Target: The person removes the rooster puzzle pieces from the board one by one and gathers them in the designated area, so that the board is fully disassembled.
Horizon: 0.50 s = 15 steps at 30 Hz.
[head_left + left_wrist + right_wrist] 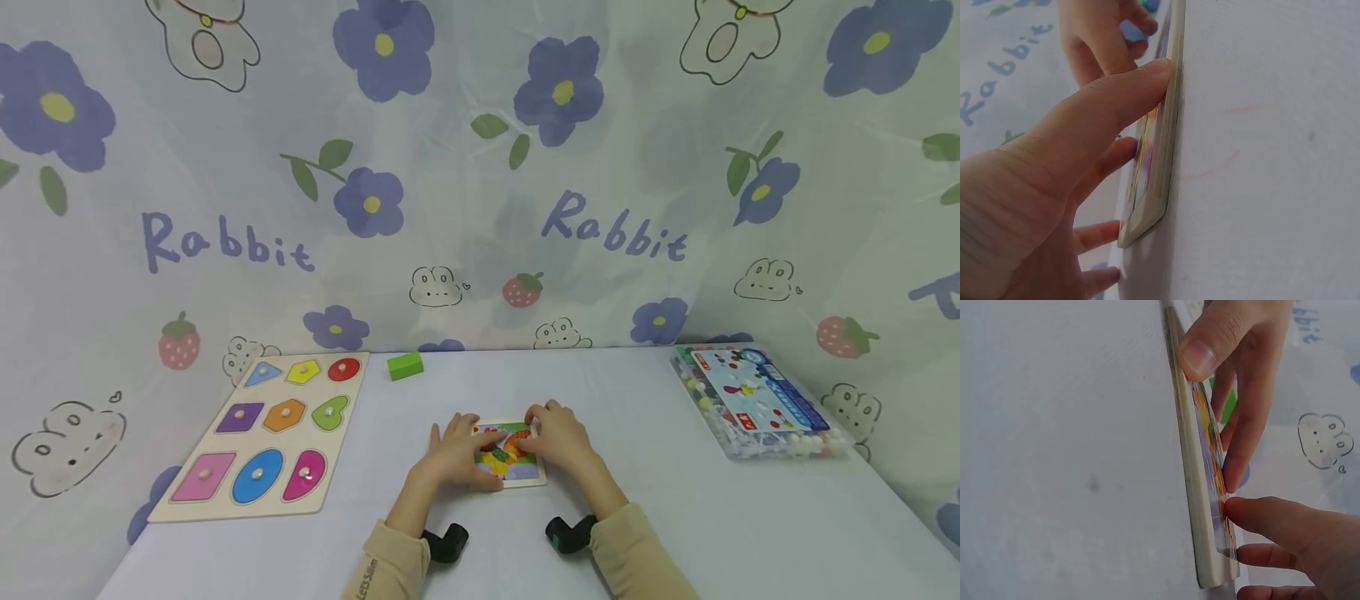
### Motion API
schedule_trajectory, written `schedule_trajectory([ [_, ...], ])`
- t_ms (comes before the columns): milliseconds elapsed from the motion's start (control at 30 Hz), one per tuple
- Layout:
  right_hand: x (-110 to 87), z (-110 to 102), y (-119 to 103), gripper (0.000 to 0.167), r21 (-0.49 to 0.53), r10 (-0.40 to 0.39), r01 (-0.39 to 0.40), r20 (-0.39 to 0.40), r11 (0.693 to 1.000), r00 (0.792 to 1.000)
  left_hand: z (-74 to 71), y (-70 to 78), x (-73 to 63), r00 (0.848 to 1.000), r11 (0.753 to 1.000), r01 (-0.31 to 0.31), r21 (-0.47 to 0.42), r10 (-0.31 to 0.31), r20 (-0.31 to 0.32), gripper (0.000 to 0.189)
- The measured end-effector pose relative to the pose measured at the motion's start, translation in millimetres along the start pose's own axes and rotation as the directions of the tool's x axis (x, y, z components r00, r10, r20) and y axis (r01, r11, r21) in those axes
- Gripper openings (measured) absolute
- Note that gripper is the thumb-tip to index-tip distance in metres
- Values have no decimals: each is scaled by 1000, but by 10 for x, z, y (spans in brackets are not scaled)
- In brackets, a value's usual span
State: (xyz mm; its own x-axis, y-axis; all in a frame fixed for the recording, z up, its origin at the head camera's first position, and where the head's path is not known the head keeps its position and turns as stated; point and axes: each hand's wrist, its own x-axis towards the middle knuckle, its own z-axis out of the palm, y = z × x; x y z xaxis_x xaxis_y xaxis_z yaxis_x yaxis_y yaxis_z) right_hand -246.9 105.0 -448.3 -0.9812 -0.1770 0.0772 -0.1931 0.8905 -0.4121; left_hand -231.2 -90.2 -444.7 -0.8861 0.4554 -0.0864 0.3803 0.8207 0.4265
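A small wooden picture puzzle (pixel 525 473) with a bright picture and a pale frame lies flat on the white table. My left hand (pixel 455 454) holds it from the left: the thumb (pixel 1141 81) rests on the near edge, and one finger reaches over the picture. Other left fingers are by its left side. From the right, my right hand (pixel 561 437) grips the far right corner, its thumb (pixel 1260 515) on the picture and curled fingers at the edge. Part of the picture is hidden under both hands.
At the left lies a shape board (pixel 251 437) with several coloured knobbed pieces. A green block (pixel 405 366) sits at the back. A clear box of colourful beads (pixel 761 400) stands at the right. Behind the table hangs a patterned cloth (pixel 480 183).
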Motion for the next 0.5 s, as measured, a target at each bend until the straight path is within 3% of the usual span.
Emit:
schedule_trajectory([
  [300, 7, -26, -50, 37, -43, 26, -25, 11, 999, 1000, -6, -19, -10, 1000, 1000, 3, 7, -3, -4, 69],
  [500, 36, 0, -17, 29, 23, 34, -34, -4, 999, 999, 5, 6, -11, 1000, 1000, 5, 3, -5, -16, 71],
])
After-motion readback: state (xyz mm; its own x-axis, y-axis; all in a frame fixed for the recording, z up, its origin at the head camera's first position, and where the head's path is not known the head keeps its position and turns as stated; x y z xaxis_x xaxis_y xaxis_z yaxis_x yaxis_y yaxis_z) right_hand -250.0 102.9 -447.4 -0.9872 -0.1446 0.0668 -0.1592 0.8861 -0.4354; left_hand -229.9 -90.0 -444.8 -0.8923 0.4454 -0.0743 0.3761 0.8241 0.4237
